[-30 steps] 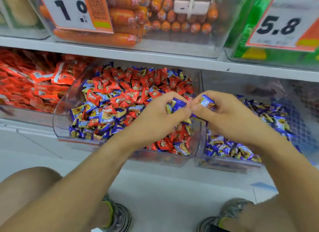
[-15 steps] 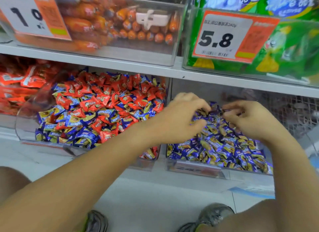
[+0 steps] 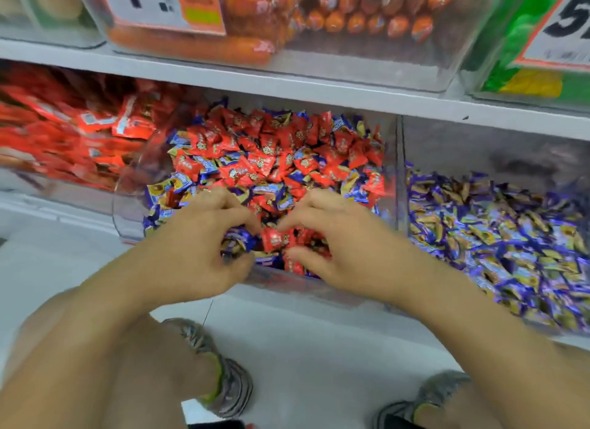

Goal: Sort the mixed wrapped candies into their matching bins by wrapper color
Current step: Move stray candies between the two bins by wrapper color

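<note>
The shelf [image 3: 319, 91] runs across the whole view, and your bins sit under its white edge. Above it stand clear boxes of orange sausages [image 3: 198, 45] and a green package [image 3: 523, 77] behind a price card [image 3: 571, 26].

On the lower level, three stocks lie side by side. At the far left is a heap of red packets [image 3: 64, 135]. In the middle is the mixed bin [image 3: 397, 173], a clear box holding red candies [image 3: 271, 154] mingled with blue candies [image 3: 265, 190]; red is thickest at the back, blue is more frequent along the left and front. To its right, wall against wall, is the blue bin [image 3: 479, 147], filled with blue and gold wrappers only [image 3: 498, 237].

Both of your hands are at the front of the mixed bin, close together but not touching. Your left hand [image 3: 198, 246] has its fingers curled round a small bunch of blue-wrapped pieces [image 3: 238, 242], which show between thumb and fingers. Your right hand [image 3: 338, 243] has fingers bent down among the candies, with a red piece [image 3: 274, 238] just at the forefinger tip; motion blur prevents me from telling whether it is pinched or only touched.

Below, your knees and two grey shoes [image 3: 223, 380] rest on the white floor [image 3: 319, 348].
</note>
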Tool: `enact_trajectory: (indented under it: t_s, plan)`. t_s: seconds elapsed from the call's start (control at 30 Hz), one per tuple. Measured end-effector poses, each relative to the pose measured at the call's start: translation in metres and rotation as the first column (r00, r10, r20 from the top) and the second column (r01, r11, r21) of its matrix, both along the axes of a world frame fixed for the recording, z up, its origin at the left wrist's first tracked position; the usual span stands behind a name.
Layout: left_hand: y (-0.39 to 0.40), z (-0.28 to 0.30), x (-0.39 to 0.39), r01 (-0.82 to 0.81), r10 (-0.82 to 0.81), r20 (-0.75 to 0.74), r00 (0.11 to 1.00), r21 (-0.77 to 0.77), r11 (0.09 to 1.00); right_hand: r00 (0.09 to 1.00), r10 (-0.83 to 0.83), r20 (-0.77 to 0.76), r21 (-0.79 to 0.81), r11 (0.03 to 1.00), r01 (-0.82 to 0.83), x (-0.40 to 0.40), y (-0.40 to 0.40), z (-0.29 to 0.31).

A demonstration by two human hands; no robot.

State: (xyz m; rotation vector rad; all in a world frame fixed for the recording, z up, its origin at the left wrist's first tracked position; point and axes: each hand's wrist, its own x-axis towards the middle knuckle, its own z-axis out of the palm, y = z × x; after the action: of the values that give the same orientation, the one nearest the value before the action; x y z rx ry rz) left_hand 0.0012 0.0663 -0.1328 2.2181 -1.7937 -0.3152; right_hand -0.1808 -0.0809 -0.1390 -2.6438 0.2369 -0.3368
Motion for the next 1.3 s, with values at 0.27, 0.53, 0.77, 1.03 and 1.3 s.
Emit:
enact_trajectory:
  t_s: [0.27, 0.53, 0.77, 1.03, 1.3]
  plan:
    - [-0.008, -0.006, 0.013, -0.015, 0.018, -0.066, 0.998, 0.037, 0.999, 0.991, -0.050, -0.126, -0.051, 0.998, 0.044, 0.035, 0.004, -0.019]
    - [-0.014, 0.006, 0.021, -0.054, 0.061, -0.081, 0.995, 0.094, 0.994, 0.959, -0.277, -0.060, -0.237, 0.937, 0.256, 0.025, -0.002, -0.008]
    - [-0.018, 0.002, 0.024, -0.108, 0.107, -0.121, 0.987, 0.001, 0.994, 0.988, -0.090, -0.122, -0.176, 0.982, 0.068, 0.042, 0.019, -0.013]
    - [-0.010, -0.004, 0.034, -0.126, 0.102, -0.283, 0.954, -0.067, 0.990, 0.974, -0.133, -0.183, -0.213, 0.973, 0.093, 0.048, 0.016, -0.008]
    - [-0.009, 0.003, 0.023, -0.013, 0.022, -0.143, 0.989, 0.061, 0.998, 0.974, -0.165, -0.156, -0.163, 0.977, 0.139, 0.031, 0.004, 0.000]
